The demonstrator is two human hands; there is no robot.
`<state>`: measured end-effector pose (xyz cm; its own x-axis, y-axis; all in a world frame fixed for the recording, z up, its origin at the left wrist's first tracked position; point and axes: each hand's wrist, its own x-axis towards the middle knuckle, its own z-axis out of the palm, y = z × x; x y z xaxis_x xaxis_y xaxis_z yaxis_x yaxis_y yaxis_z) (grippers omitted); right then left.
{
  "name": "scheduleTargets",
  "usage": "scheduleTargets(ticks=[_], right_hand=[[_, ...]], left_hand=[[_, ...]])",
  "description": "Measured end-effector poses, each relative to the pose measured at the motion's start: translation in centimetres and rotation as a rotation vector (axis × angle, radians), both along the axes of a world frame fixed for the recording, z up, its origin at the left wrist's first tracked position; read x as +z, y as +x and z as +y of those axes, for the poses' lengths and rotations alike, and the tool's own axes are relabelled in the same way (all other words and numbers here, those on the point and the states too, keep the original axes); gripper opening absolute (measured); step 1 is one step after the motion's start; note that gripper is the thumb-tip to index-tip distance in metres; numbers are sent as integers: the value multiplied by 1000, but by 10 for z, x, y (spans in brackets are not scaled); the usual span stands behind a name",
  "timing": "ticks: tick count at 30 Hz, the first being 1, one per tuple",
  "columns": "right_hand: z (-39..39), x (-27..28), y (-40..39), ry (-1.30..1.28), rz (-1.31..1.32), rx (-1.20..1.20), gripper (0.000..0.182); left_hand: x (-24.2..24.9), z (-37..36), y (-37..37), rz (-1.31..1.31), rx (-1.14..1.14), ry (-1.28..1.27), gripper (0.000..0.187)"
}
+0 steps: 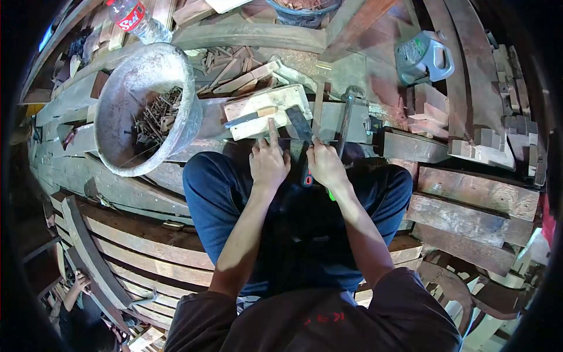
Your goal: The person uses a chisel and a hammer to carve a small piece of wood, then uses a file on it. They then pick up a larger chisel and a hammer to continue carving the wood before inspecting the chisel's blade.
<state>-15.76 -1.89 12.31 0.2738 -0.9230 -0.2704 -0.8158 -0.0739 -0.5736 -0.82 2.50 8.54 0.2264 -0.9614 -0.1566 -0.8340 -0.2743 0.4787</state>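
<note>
My left hand point(270, 163) has its fingers stretched out, the index finger touching the near edge of a pale, worn wooden block point(240, 130). On that block lies a narrow tool point(249, 116) with a bluish blade and a light wooden handle. My right hand point(326, 165) is closed, fingers curled, beside a dark flat metal blade point(299, 122) whose far end rests on the block. A black handle with a red ring point(307, 178) and a green tip point(332, 195) show near this hand. What its fingers grip is hidden. A metal bar clamp point(347, 114) lies just right of it.
A whitish bucket point(190, 100) holding rusty nails stands at left, with a plastic bottle point(143, 23) behind it. Wood scraps point(234, 67) lie ahead. A grey-green jug point(423, 57) and cut wood blocks point(431, 105) are at right. Another person's hand point(81, 281) shows at lower left.
</note>
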Motion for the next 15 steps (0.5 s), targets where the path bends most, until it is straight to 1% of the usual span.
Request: scheduleTargets(ticks=[2, 5, 8, 9, 12, 13, 14, 15], right_hand=[[-1, -5, 1, 26, -49, -2, 24], [-4, -18, 2, -26, -63, 67, 33], [-18, -29, 11, -121, -55, 99, 32], [-25, -18, 19, -14, -68, 45, 31], [-49, -11, 30, 19, -36, 24, 30], [-51, -12, 32, -193, -94, 70, 29], [-56, -8, 27, -33, -89, -5, 29], [-57, -5, 23, -34, -94, 13, 28]], left_hand=[[2, -1, 0, 3, 4, 22, 95], [3, -2, 1, -15, -5, 90, 93], [6, -2, 0, -1, 5, 87, 91], [6, -2, 0, 2, 8, 93, 91], [5, -3, -1, 2, 7, 96, 90], [4, -2, 0, -5, 4, 86, 90], [3, -2, 1, -12, 4, 75, 91], [4, -2, 2, -3, 9, 83, 90]])
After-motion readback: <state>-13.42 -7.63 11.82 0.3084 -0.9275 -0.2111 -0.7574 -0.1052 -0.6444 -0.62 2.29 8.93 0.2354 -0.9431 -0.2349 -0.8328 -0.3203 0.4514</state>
